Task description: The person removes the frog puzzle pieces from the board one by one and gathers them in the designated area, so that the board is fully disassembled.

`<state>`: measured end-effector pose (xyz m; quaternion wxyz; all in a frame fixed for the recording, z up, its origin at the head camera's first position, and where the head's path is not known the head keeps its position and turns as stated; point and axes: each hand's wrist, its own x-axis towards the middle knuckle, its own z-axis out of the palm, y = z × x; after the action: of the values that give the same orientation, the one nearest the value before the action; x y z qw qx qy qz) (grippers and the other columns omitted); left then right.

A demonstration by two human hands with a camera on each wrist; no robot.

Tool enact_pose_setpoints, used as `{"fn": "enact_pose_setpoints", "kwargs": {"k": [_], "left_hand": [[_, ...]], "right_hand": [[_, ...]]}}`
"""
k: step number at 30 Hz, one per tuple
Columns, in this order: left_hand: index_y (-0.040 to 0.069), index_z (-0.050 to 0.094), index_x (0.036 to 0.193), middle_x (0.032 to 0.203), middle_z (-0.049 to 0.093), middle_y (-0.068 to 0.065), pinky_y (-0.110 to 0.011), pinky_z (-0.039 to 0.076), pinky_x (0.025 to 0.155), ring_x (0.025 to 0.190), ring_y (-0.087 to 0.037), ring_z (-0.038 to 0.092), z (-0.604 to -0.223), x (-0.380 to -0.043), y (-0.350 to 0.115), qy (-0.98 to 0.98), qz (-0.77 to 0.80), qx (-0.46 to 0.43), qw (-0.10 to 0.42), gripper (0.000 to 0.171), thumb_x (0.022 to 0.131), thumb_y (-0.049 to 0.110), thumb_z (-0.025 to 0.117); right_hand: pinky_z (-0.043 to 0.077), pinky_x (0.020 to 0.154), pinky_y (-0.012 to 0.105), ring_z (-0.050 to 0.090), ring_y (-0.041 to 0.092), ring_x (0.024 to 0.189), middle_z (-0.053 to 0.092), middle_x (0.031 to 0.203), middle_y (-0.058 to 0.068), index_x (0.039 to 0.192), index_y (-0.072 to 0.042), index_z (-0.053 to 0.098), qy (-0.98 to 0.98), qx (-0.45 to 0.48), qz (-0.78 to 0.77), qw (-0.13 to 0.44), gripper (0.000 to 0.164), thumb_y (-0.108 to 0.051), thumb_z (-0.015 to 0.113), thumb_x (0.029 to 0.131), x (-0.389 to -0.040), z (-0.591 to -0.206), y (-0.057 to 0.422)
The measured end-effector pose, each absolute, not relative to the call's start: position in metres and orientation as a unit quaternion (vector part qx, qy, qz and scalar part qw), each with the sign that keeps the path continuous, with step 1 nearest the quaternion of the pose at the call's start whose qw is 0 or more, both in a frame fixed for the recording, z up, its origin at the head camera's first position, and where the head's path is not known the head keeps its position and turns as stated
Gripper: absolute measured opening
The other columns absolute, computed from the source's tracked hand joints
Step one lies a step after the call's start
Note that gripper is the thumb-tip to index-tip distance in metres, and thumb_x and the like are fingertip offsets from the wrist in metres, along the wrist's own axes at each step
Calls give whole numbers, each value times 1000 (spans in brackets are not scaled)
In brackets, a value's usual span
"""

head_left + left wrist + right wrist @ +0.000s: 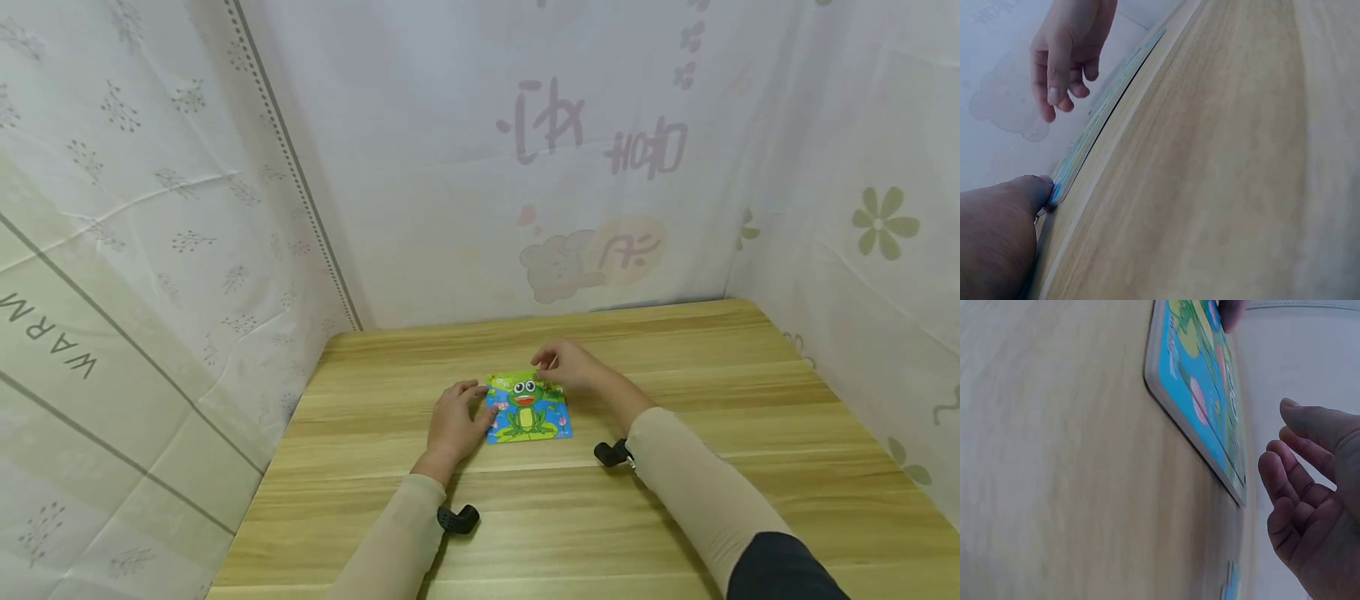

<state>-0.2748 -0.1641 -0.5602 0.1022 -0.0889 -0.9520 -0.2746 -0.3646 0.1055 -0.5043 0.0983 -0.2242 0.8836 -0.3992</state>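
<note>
A square frog puzzle (527, 417), a green frog on blue, lies flat on the wooden table. Seams between its pieces and a pale rim show in the right wrist view. My left hand (454, 423) rests at the puzzle's left side, its thumb (1035, 190) touching the edge there. Over the upper right corner is my right hand (570, 367), its fingers loosely bent. The right wrist view shows this hand (1310, 494) apart from the board, with nothing between thumb and fingers.
A small blue piece (1232, 589) lies on the table beyond the puzzle, at the bottom of the right wrist view. The wooden table (525, 525) ends at a printed curtain (465, 167) behind, with more curtain at both sides.
</note>
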Motion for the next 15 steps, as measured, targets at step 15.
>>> {"fn": "enact_pose_setpoints", "kwargs": {"k": [15], "left_hand": [[19,68,138,150,55,-3,-50,33,123,143,-30,46,-559,-274,-164,-950,-277,-94,106,48,99,46,72]], "right_hand": [[54,79,33,61,19,87,67,94,1,116,-10,74,888,-213,-384,133,25,-18,82,94,-362,-513,88]]}}
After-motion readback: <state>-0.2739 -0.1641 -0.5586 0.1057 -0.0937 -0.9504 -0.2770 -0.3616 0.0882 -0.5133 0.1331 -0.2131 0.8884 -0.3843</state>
